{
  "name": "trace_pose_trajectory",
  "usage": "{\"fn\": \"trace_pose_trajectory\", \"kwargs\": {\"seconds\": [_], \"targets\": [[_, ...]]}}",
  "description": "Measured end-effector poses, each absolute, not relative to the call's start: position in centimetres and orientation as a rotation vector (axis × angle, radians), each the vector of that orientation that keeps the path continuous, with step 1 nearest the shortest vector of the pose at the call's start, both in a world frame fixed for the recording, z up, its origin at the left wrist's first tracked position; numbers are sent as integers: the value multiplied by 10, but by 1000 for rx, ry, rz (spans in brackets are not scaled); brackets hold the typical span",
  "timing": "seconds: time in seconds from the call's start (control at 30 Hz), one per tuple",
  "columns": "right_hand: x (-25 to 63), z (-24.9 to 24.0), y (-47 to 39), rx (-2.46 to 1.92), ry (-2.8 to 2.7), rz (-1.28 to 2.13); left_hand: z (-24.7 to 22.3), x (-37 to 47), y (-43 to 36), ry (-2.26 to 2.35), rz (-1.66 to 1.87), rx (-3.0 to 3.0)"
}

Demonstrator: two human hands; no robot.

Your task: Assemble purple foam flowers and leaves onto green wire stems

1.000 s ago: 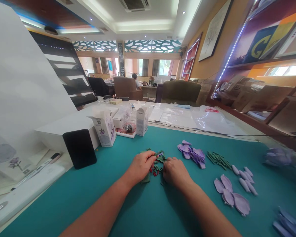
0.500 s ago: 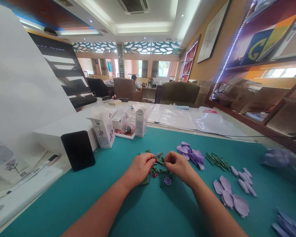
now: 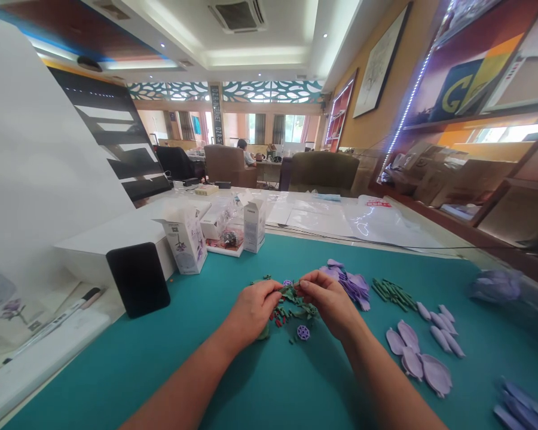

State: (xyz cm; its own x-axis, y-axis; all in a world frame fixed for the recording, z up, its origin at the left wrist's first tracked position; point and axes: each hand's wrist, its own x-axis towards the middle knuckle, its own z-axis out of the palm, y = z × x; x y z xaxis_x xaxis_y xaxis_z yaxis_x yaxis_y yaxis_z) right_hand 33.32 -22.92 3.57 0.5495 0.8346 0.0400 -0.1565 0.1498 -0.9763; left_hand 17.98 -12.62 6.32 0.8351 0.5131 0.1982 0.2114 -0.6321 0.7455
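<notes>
L hand (image 3: 253, 307) & R hand (image 3: 332, 298) meet approx. mid-frame, thumb & fingertips close tog. on each; can't tell if either is clamped on a pc. Both are right by the green leafy pcs (image 3: 290, 294), center of frame. Poss. trouble: a wrist dropping low could nudge the purple wheel (image 3: 303, 332), lower center; a loose pinch could drop a tiny pc among the red bits (image 3: 278, 322), w/ sorting mixed up.

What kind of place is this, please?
It looks like an office or studio, with a worktable in front. The armchairs, the shelves with cardboard boxes and the green mat covered in small plastic-looking parts suggest this.
</notes>
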Motion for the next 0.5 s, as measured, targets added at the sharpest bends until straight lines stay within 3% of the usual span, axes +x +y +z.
{"fn": "trace_pose_trajectory", "kwargs": {"seconds": [0.5], "targets": [[327,35,-226,-1182,-714,789,62,181,-127,452,565,2198]]}}
